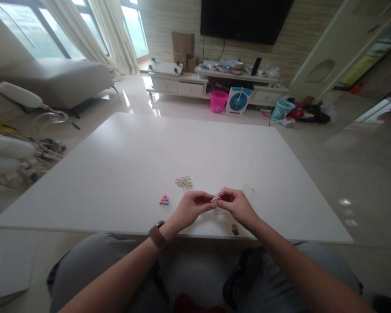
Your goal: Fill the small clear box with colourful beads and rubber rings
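Two hands pinching thin white loop, colored bands nearby

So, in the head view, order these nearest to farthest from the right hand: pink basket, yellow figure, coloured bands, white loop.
1. White loop: at the right hand.
2. Yellow figure: by the table's near edge.
3. Coloured bands: left, on the table.
4. Pink basket: on the floor beyond.
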A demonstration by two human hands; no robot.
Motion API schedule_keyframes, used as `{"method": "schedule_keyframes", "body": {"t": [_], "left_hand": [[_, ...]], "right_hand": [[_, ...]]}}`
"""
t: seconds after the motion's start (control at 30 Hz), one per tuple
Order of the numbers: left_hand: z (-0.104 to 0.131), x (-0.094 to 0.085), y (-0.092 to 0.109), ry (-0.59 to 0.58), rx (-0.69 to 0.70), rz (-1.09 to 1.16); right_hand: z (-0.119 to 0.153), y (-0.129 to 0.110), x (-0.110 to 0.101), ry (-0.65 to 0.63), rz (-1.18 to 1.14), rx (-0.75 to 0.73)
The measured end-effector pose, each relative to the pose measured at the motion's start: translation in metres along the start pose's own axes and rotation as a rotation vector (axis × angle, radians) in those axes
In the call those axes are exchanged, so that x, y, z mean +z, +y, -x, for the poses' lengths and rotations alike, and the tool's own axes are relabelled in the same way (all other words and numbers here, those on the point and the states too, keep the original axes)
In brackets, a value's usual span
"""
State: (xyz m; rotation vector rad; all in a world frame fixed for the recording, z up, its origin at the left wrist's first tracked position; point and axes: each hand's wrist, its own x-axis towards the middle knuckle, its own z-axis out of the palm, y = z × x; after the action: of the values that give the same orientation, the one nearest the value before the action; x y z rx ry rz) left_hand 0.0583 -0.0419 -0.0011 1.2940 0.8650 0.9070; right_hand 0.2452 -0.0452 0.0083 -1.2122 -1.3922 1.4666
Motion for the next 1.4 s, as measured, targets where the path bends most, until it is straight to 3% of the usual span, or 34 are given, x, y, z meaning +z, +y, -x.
{"method": "schedule_keyframes", "body": {"t": [0.27,0.53,0.87,0.97,1.07,1.13,1.2,1.3,1.4], "left_hand": [[-0.001,-0.004,-0.002,0.009,-0.058,0.056],[-0.004,-0.003,-0.010,0.118,-0.022,-0.001],[-0.014,-0.006,-0.011,0.163,0.074,-0.109],[-0.026,-0.028,-0.006,0.248,0.127,-0.166],[-0.036,-0.068,-0.002,0.381,0.079,-0.201],[-0.039,-0.095,-0.001,0.481,0.033,-0.307],[-0.040,-0.114,-0.001,0.495,0.008,-0.374],[-0.043,-0.126,-0.003,0.468,-0.050,-0.545],[-0.051,-0.127,-0.004,0.396,-0.097,-0.723]], "right_hand": [[0.003,-0.006,0.002,-0.014,-0.076,0.092],[0.004,0.005,0.006,0.024,0.066,0.004],[-0.009,0.012,0.005,0.103,0.126,-0.091],[-0.007,0.005,0.004,0.222,0.107,-0.135],[-0.001,-0.007,-0.003,0.386,0.027,-0.219],[0.003,-0.020,-0.013,0.495,-0.117,-0.222],[0.008,-0.038,-0.028,0.582,-0.324,-0.171],[0.021,-0.075,-0.058,0.693,-0.563,-0.139],[0.050,-0.120,-0.087,0.742,-0.673,-0.271]]}}
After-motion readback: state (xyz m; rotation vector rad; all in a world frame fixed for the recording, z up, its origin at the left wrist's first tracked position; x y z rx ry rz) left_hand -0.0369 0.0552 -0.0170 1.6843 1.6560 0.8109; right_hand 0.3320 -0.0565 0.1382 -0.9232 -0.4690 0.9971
